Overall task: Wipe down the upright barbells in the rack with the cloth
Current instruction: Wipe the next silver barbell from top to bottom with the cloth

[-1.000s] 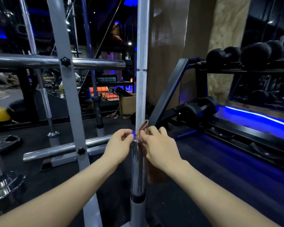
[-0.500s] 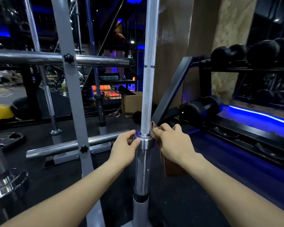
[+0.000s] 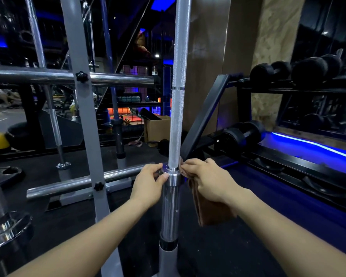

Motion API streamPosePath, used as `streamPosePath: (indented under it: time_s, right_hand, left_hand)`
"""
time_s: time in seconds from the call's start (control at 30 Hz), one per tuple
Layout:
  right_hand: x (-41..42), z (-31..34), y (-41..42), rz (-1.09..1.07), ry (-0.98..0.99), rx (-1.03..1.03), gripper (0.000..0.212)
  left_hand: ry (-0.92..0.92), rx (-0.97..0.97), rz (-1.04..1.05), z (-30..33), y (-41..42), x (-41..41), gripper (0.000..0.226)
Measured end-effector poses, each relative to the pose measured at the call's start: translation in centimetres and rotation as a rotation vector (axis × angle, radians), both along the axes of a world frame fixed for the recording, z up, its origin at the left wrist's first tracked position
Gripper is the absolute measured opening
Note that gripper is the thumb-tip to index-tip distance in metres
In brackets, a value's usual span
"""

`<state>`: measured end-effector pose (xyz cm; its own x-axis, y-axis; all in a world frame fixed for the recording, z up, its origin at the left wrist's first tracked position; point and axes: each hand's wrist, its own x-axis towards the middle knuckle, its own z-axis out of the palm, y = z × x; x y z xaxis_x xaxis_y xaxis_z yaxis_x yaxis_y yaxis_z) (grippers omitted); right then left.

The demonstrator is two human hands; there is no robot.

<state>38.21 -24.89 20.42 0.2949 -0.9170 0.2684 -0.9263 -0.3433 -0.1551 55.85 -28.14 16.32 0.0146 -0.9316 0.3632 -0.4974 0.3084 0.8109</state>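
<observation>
Barbell: barbell [image 3: 177, 108] stands upright dead ahead, its long axis running 12 to 6 o'clock, knurled shaft above, smooth sleeve below, foot dropped into a grey holder tube [image 3: 167, 258]
Collar: collar [image 3: 173, 173] marks the step from shaft to sleeve, and both hands meet at this level
Left hand: left hand [image 3: 149, 185] comes in from 7 o'clock, thumb and fingertips curled narrow onto the 9 o'clock side of the collar, steadying it
Right hand: right hand [image 3: 205, 182] comes in from 5 o'clock, fingers pinched narrow on the cloth against the 3 o'clock side of the bar
Cloth: cloth [image 3: 210, 210] is brown, its upper edge bunched at the shaft just above the collar, the rest hanging loose below the palm
Nearer hand: both touch the bar; the right one carries the cloth, so a stroke along the axis probably falls to it
Surface: dark rubber floor [image 3: 218, 254]
Room: grey rack upright [image 3: 82, 108] at 10 o'clock with 2 chrome cross rails [image 3: 120, 80]; dumbbell rack [image 3: 300, 76] at 2 o'clock above a blue light strip [image 3: 312, 145]; cardboard box [image 3: 157, 128] behind the bar
</observation>
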Motion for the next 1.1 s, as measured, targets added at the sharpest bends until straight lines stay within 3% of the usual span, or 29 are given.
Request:
streamPosePath:
  time_s: [0.23,0.43,0.6,0.73,1.1]
  right_hand:
    - [0.8,1.2,3.0,0.076,0.059,0.052,0.058]
    - [4.7,3.8,2.1,0.075,0.115,-0.017,0.056]
    - [7.8,4.0,0.5,-0.028,0.313,0.091,0.031]
    - [7.8,3.6,0.4,-0.039,0.289,0.139,0.022]
    - [3.1,2.4,2.2,0.030,0.091,0.126,0.057]
  left_hand:
    - [0.033,0.130,-0.141,1.1,0.6,1.4,0.043]
    - [0.075,0.110,-0.144,1.9,0.2,3.2,0.037]
    - [0.079,0.115,-0.130,1.8,-0.5,4.6,0.035]
    - [0.092,0.143,-0.136,1.2,-0.9,4.3,0.035]
    - [0.085,0.138,-0.116,0.6,-0.3,1.7,0.035]
